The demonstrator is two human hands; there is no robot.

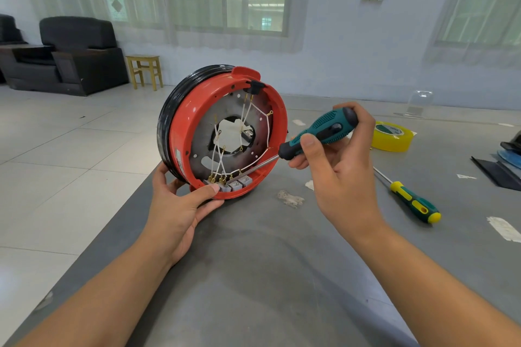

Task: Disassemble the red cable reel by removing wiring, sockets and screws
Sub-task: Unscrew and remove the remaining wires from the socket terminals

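**K:** Red plastic cable reel, black cable wound round it, stands on edge at the near-left corner of the grey table. Open side faces the camera: white wiring with brass ring terminals, grey socket blocks along the bottom rim.

**M:** Hands?

**K:** Left hand grips the lower rim, fingers curled behind, thumb on the front edge. Right hand has fingers clamped on the teal-and-black screwdriver; its shaft runs down-left to the terminals above the blocks.

**M:** Risks?

**K:** Reel is balanced on its rim near the table edge, so a hard push could roll it off. Shaft goes in at a slant; tip may cam out and strip the screw or nick the left thumb beside it. Can't see whether the tip is seated.

**M:** Spare driver?

**K:** Green-and-yellow screwdriver lies to the right, near 1 yellow tape roll.
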